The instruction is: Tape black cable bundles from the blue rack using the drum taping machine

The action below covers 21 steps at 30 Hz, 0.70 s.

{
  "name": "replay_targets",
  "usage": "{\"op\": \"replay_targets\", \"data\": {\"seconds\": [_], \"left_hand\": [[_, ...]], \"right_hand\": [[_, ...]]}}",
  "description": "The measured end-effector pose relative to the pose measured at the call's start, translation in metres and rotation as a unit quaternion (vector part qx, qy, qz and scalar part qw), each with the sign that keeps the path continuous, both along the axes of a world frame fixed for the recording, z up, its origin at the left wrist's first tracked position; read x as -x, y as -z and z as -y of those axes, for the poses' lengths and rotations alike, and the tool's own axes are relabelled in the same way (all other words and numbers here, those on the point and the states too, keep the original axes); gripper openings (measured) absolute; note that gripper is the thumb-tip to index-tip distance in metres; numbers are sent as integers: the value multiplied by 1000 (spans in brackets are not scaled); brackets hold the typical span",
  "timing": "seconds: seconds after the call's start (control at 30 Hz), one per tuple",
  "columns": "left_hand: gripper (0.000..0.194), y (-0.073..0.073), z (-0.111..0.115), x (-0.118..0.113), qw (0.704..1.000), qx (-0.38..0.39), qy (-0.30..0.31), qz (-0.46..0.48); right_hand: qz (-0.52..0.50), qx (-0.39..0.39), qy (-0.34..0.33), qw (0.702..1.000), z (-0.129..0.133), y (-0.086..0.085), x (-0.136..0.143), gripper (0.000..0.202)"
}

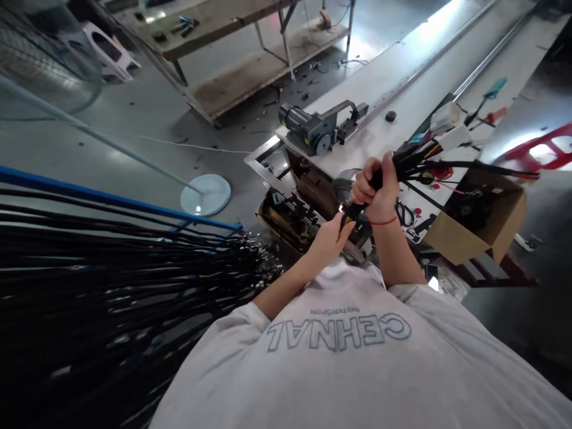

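Head view: your left hand (pixel 329 239) and right hand (pixel 379 187) both clasp the black cable bundle (pixel 406 164), gathered together, its branched ends (pixel 482 167) splayed loose beside the tabletop (pixel 375 140).

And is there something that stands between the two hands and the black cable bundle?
Nothing visible does: the left hand and the right hand both grip the black cable bundle directly. The open cardboard box is off to the right, not between them. The surfaces inside the grips are hidden.
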<state>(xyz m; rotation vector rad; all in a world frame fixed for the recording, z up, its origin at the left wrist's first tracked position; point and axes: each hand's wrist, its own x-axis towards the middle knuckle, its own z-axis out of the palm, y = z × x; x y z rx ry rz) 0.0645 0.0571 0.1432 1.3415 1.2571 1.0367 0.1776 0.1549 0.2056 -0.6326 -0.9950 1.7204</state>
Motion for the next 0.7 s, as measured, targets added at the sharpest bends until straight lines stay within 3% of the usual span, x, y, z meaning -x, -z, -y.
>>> {"op": "replay_targets", "data": {"seconds": [0.07,0.13,0.27,0.33,0.43,0.53,0.7], "left_hand": [[16,3,0,1,991,-66,-11,-119],[15,6,2,2,979,-106,-10,-173],[21,6,3,7,972,-151,-11,-180],[25,1,-2,14,975,-142,0,-169],[41,-11,-13,32,977,-94,114,-155],[52,-23,-23,51,955,-58,253,-143],[40,-41,-22,66,930,-46,342,-128]], "right_hand": [[21,-11,56,998,1,0,2,59],[10,-29,83,996,1,0,5,63],[-5,-46,110,993,2,-5,10,65],[2,-47,92,995,9,-9,12,64],[10,-55,-24,998,24,-15,13,61],[-13,-67,-125,990,39,-20,9,59],[-41,-81,-128,988,47,-23,-3,55]]}}
